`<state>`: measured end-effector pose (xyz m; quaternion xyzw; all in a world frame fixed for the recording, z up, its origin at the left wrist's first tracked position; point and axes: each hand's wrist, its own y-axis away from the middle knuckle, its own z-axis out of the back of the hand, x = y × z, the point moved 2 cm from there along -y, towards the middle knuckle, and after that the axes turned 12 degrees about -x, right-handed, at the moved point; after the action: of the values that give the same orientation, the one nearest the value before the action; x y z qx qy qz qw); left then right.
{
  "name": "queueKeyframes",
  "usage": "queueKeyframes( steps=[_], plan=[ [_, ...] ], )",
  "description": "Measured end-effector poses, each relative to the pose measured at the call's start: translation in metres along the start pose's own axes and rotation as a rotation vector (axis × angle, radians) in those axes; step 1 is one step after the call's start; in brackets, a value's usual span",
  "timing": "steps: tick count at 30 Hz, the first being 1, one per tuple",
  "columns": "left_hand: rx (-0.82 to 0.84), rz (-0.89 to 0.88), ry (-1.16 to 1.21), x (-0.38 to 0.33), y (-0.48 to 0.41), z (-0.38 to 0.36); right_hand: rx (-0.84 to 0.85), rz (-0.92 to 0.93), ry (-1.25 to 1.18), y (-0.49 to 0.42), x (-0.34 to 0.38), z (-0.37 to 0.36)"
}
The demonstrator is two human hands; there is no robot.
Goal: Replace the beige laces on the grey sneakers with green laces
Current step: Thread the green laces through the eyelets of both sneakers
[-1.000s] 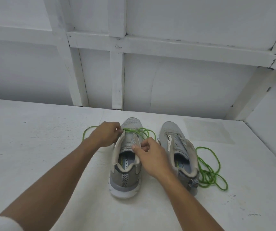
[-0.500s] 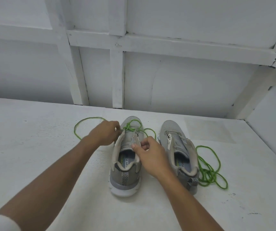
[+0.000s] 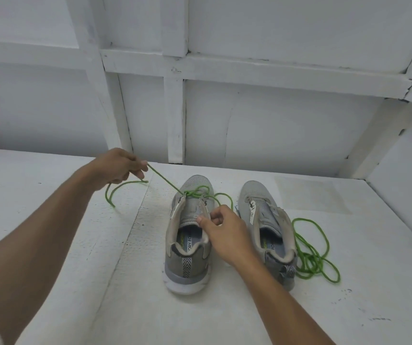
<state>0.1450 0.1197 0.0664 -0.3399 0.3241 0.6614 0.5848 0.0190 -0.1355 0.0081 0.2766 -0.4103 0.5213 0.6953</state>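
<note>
two grey sneakers are set on a white desk (image 3: 50, 207), heels toward the person, side by side and a little apart. a green lace (image 3: 166, 183) is threaded through the front eyelets of the left sneaker (image 3: 187, 260), where it is crossed in a small tangle. one strand is drawn straight and taut, up and to the left, to the left hand (image 3: 119, 166), which is held above the desk. the grip of this hand is clenched on the strand, between thumb and curled fingers. below it the free end is hung in a loop; whether it touches the desk cannot be told. another strand is curved to the right and is hidden behind the right hand (image 3: 226, 232). the grip of the right hand is closed on the right eyelet flap of the left sneaker, which is pinched by thumb and fingers. a second lace (image 3: 312, 257), also green, is piled in loose loops on the desk, against the right side of the right sneaker (image 3: 266, 215). a white panelled wall (image 3: 274, 133) is seen behind.
</note>
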Motion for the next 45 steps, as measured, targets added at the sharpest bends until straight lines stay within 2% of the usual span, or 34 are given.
queueKeyframes(
  steps=[7,12,19,22,25,30,34,38,45],
  plan=[
    [-0.12,0.078,0.148,0.005,-0.006,0.011,0.0,0.004,0.004,0.0,-0.001,0.0],
    [-0.118,0.086,0.156,0.007,-0.006,0.016,-0.009,0.007,0.01,-0.001,-0.001,-0.001],
    [-0.103,0.052,-0.041,0.002,0.001,0.014,0.011,-0.013,0.008,-0.001,-0.002,-0.001],
    [-0.097,0.074,-0.144,-0.001,0.004,0.01,0.077,-0.066,0.021,-0.006,0.001,0.001],
    [-0.011,0.051,-0.21,-0.008,0.011,-0.004,0.153,-0.078,0.127,-0.017,0.009,0.006],
    [0.105,-0.041,-0.19,-0.028,0.026,-0.044,0.231,-0.078,0.179,-0.046,0.031,0.006],
    [0.041,-0.117,-0.185,-0.026,0.025,-0.08,0.255,-0.092,0.252,-0.062,0.041,-0.007],
    [0.015,-0.208,-0.433,-0.011,0.022,-0.1,0.231,-0.138,0.204,-0.068,0.04,-0.013],
    [0.008,-0.202,-0.453,0.001,0.023,-0.098,0.182,-0.311,-0.023,-0.074,0.021,-0.017]
  ],
)
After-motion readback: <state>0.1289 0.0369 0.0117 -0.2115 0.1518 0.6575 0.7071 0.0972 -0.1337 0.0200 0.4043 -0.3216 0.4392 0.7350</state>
